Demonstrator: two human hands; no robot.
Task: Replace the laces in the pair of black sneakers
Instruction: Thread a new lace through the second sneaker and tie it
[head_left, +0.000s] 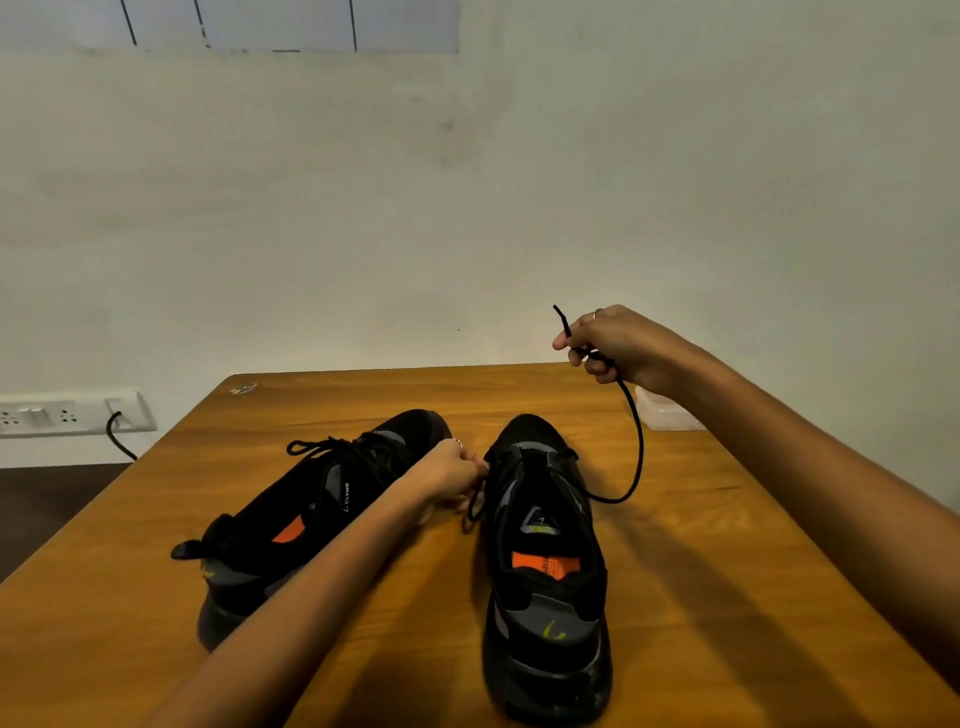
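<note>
Two black sneakers with orange insoles stand on a wooden table (701, 545). The left sneaker (311, 514) lies angled with its toe to the upper right and its laces still tied in a bow. Toe pointing away, the right sneaker (545, 566) stands straight. A black lace (638, 447) runs from its eyelets in a loop up to my right hand (618, 345), which grips the lace end raised above the table's far edge. My left hand (454, 473) pinches the other part of the lace at the right sneaker's left eyelets.
A small clear plastic box (667, 410) sits at the table's far right edge, partly behind my right forearm. A white socket strip (67, 413) with a black cable plugged in is mounted on the wall at the left. A plain wall stands behind the table.
</note>
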